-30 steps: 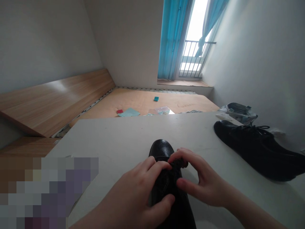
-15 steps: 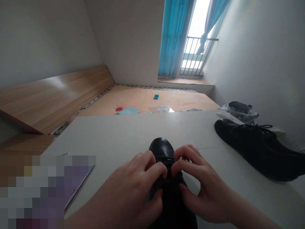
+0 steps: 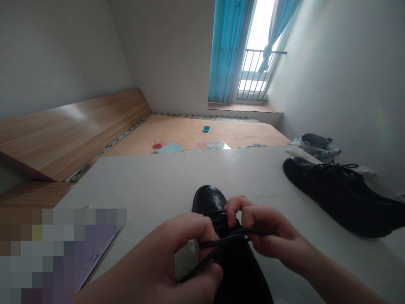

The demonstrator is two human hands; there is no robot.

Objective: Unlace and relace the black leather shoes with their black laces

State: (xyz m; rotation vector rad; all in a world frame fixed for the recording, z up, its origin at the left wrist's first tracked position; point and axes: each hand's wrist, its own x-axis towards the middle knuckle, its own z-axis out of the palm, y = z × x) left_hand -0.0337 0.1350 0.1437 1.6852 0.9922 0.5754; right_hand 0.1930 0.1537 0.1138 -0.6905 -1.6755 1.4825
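Observation:
A black leather shoe [image 3: 209, 197] rests on the white table in front of me, its toe pointing away. Over its upper, dark shoelaces [image 3: 232, 238] cross and stretch between my two hands. My left hand [image 3: 182, 253] is curled round a lace, with one strand running down past its thumb. My right hand [image 3: 272, 230] pinches the laces on the right side, its fingertips close to the shoe's vamp. The heel end of the shoe runs out of the bottom of the view.
Another black shoe [image 3: 338, 198], its lace tied in a bow, sits at the right. Behind it stands a grey-white bag [image 3: 316, 145]. A purple booklet [image 3: 98, 257], partly blurred out, lies at the left. Past the far table edge [image 3: 152, 155] is a bed [image 3: 183, 126] with small items.
Both hands were bent over the front of the shoe's upper; now they have drawn apart slightly, with the laces raised and visible between them. The shoe's toe has shifted a little left in view.

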